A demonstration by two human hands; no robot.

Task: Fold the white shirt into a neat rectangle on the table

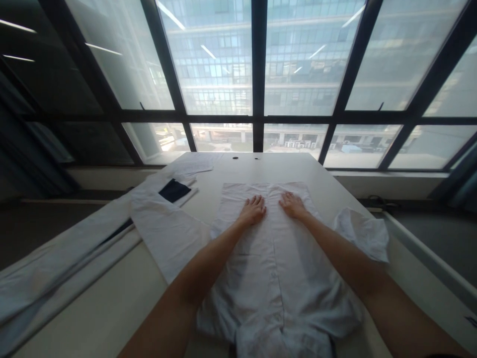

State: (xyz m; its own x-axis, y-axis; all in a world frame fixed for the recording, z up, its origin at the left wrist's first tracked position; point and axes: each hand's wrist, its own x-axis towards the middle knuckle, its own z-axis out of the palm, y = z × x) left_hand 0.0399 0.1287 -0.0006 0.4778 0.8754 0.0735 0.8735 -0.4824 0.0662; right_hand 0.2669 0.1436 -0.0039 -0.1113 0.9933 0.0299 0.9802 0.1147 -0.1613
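Observation:
A white button-front shirt lies spread on the white table, its hem at the far end and its button strip running down the middle. My left hand rests flat on the cloth just left of the strip, fingers stretched out. To the right of the strip, my right hand also lies flat with its fingers apart. One short sleeve reaches out over the table on the right. The near end of the shirt is bunched up close to my body.
More white cloth lies along the table's left side, with a dark navy piece on it. A small round dark hole is near the far edge. Tall windows with black frames stand beyond the table.

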